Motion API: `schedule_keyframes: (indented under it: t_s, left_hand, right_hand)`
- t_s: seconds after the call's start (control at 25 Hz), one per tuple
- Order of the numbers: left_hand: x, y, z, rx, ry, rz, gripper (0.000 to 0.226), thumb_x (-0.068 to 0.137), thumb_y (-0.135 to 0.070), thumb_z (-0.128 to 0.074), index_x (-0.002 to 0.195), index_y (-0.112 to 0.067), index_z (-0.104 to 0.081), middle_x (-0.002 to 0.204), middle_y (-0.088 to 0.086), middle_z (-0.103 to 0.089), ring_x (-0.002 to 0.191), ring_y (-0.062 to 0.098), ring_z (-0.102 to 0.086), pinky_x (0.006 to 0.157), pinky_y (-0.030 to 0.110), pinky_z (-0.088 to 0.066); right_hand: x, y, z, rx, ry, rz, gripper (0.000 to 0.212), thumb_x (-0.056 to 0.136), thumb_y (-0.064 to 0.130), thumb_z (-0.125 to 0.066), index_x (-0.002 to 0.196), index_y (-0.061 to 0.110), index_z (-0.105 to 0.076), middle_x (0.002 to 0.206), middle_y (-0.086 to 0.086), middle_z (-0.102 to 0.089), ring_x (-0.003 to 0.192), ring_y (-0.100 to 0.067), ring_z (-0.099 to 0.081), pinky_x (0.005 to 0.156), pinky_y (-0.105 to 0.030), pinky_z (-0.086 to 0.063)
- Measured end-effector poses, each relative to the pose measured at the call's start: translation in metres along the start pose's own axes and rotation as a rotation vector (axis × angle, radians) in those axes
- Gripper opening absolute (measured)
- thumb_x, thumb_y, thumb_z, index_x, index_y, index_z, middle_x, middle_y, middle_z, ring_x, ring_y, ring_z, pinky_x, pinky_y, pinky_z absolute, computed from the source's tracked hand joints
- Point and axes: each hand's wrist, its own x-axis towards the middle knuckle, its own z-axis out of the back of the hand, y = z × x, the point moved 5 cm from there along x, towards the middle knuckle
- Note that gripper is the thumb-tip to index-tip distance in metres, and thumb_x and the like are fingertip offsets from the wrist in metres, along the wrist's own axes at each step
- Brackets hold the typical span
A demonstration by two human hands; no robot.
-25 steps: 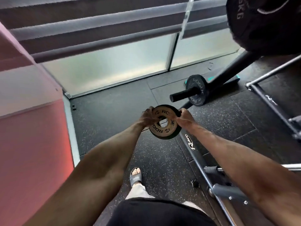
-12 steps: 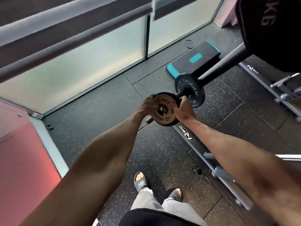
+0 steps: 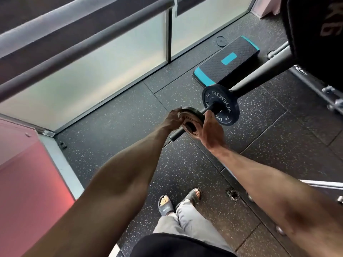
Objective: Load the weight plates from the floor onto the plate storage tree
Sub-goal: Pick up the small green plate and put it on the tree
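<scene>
A small black weight plate with a tan face (image 3: 189,121) sits threaded on the black peg (image 3: 176,134) of the plate storage tree, the peg's end poking out toward me. My left hand (image 3: 173,118) grips the plate's left rim, and my right hand (image 3: 210,129) holds its right rim with the fingers curled over the edge. Farther along the same peg hangs a slightly larger dark ROGUE plate (image 3: 221,104). A big black plate (image 3: 315,30) fills the upper right, mounted higher on the tree.
A black and teal step platform (image 3: 228,60) lies on the speckled rubber floor beyond the peg. The tree's steel base rail (image 3: 239,179) runs along the floor at the right. Frosted glass panels (image 3: 92,76) line the far side, a pink wall (image 3: 27,182) the left. My sandalled feet (image 3: 178,201) stand below.
The small plate went from held in front of the peg's tip to slid onto the peg, toward the ROGUE plate. Both hands stayed on its rim, and the view swung right.
</scene>
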Motion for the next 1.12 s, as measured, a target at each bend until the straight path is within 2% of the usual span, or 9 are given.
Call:
schedule_keyframes:
  t_s: [0.12,0.2,0.52,0.72,0.8,0.92,0.96,1.04,1.12]
  left_hand:
    - [0.004,-0.019,-0.014,-0.080,-0.015,0.060,0.018,0.098,-0.012,-0.050,0.111,-0.004,-0.061,0.093,0.017,-0.062,0.085,0.026,-0.061,0.080,0.044,-0.054]
    - [0.008,-0.034,-0.016,-0.044,-0.067,0.069,0.021,0.097,-0.015,-0.050,0.101,0.000,-0.065,0.089,0.014,-0.062,0.081,0.023,-0.059,0.073,0.037,-0.050]
    - [0.013,-0.052,-0.014,-0.161,-0.052,0.083,0.014,0.102,-0.013,-0.041,0.098,-0.009,-0.054,0.095,0.011,-0.057,0.087,0.022,-0.055,0.083,0.036,-0.048]
    - [0.030,-0.040,-0.015,0.036,0.166,0.154,0.032,0.101,-0.029,-0.040,0.100,-0.004,-0.061,0.097,0.015,-0.061,0.090,0.028,-0.061,0.076,0.040,-0.051]
    - [0.030,-0.042,-0.011,0.125,0.287,0.144,0.037,0.100,-0.036,-0.042,0.105,-0.005,-0.061,0.097,0.012,-0.062,0.090,0.028,-0.061,0.078,0.040,-0.049]
    - [0.029,-0.048,0.002,0.115,0.432,0.132,0.035,0.098,-0.044,-0.046,0.105,-0.012,-0.059,0.093,0.007,-0.063,0.087,0.024,-0.060,0.083,0.040,-0.046]
    - [0.035,-0.047,0.003,0.083,0.468,0.135,0.034,0.097,-0.045,-0.049,0.105,-0.014,-0.060,0.095,0.007,-0.065,0.088,0.023,-0.060,0.083,0.041,-0.044]
    - [0.039,-0.045,0.000,0.009,0.486,0.148,0.026,0.095,-0.039,-0.053,0.100,-0.015,-0.062,0.097,0.007,-0.066,0.090,0.022,-0.061,0.084,0.040,-0.041]
    - [0.039,-0.050,-0.004,-0.069,0.453,0.155,0.015,0.096,-0.026,-0.052,0.088,-0.016,-0.060,0.088,0.003,-0.063,0.080,0.017,-0.058,0.076,0.034,-0.040]
  right_hand:
    - [0.019,-0.011,0.014,-0.048,-0.032,0.029,0.051,0.091,0.041,-0.063,0.120,0.002,-0.046,0.114,-0.014,-0.059,0.096,-0.029,-0.065,0.073,-0.039,-0.058]
    - [0.028,-0.020,0.020,-0.055,-0.029,0.049,0.053,0.091,0.044,-0.062,0.121,0.003,-0.046,0.114,-0.015,-0.060,0.099,-0.030,-0.064,0.074,-0.042,-0.058]
    - [0.016,-0.038,0.021,0.162,-0.126,-0.224,0.070,0.085,0.066,-0.059,0.119,0.007,-0.047,0.109,-0.013,-0.063,0.091,-0.025,-0.062,0.064,-0.032,-0.052]
    - [-0.007,-0.052,-0.001,0.451,-0.113,-0.560,0.093,0.071,0.083,-0.061,0.129,0.014,-0.039,0.114,-0.009,-0.058,0.092,-0.025,-0.066,0.066,-0.038,-0.059]
    - [-0.016,-0.050,-0.005,0.468,-0.131,-0.675,0.090,0.071,0.079,-0.063,0.122,0.007,-0.044,0.106,-0.006,-0.058,0.087,-0.024,-0.064,0.063,-0.032,-0.053]
    - [-0.031,-0.040,-0.012,0.557,-0.149,-0.891,0.091,0.065,0.091,-0.047,0.085,0.003,-0.056,0.078,-0.012,-0.061,0.068,-0.027,-0.062,0.058,-0.032,-0.053]
    - [-0.034,-0.033,-0.022,0.710,-0.094,-0.953,0.087,0.073,0.087,-0.044,0.082,0.002,-0.059,0.081,-0.019,-0.066,0.074,-0.033,-0.068,0.065,-0.041,-0.060]
    - [-0.033,-0.015,-0.038,1.006,-0.090,-0.990,0.075,0.093,0.064,-0.045,0.105,-0.008,-0.062,0.107,-0.032,-0.066,0.104,-0.047,-0.064,0.089,-0.059,-0.053]
    - [-0.025,-0.009,-0.042,1.077,-0.179,-0.976,0.052,0.099,0.051,-0.046,0.106,0.002,-0.063,0.101,-0.017,-0.068,0.104,-0.036,-0.065,0.102,-0.055,-0.047]
